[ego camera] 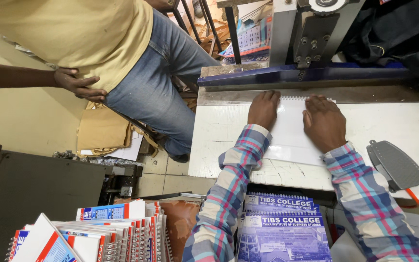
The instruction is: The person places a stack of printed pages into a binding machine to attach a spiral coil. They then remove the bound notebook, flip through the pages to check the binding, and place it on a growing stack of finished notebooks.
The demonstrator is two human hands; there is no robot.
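Note:
A white spiral-bound pad (291, 133) lies on the white work table (398, 126), its wire edge pushed against the blue bar of a binding machine (306, 75). My left hand (264, 109) presses flat on the pad's left part, fingers toward the wire. My right hand (323, 121) presses flat on its right part. Both forearms wear plaid sleeves. Neither hand grips anything.
A grey foot pedal (396, 165) with an orange cord rests on the table's right. Blue-covered spiral books (282, 223) lie below the table edge. A stack of bound booklets (98, 233) sits lower left. Another person in a yellow shirt and jeans (146, 73) stands at left.

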